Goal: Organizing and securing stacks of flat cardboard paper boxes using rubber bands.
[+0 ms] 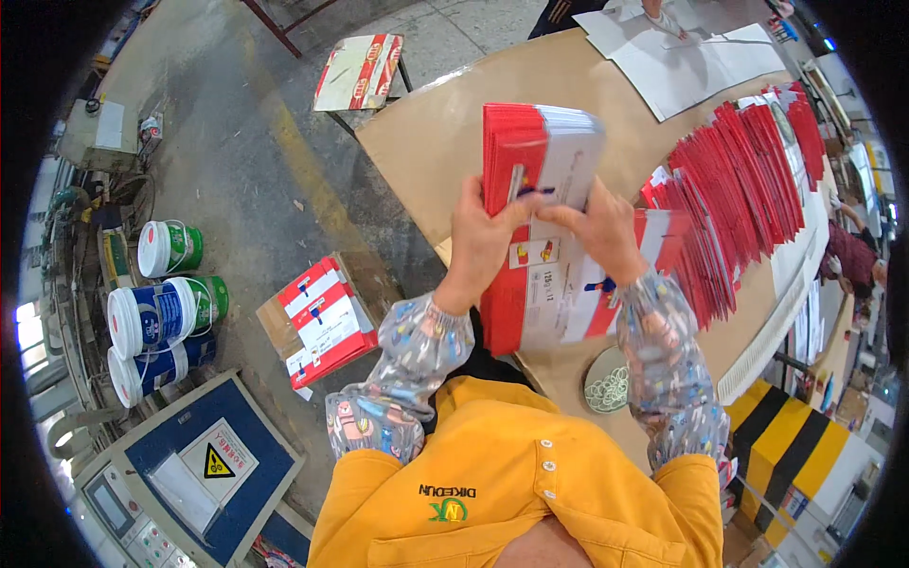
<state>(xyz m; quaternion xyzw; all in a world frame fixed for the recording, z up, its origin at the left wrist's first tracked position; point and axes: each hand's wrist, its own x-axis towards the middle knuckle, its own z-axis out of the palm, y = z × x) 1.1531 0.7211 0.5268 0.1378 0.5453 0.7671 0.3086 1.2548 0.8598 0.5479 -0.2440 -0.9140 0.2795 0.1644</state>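
Upright between my hands is a thick stack of flat red and white printed cartons [511, 151], close to the table's near edge. My left hand [481, 241] grips its left side, and my right hand [604, 232] grips its right side; both thumbs lie across the printed front. The fingers behind the stack are hidden. More red and white cartons [606, 317] lie just to the right, below my right hand. Beside my right forearm stands a round bowl of pale rubber bands [609, 386]. Patterned sleeve covers are on both my forearms.
Rows of red cartons [739, 180] fan across the right of the brown table [431, 123]. At its far end, another person's hand [663, 17] rests on white sheets [682, 62]. Left are a box topped with cartons [322, 322], a stool [358, 74], several buckets [151, 317] and a control panel [204, 464].
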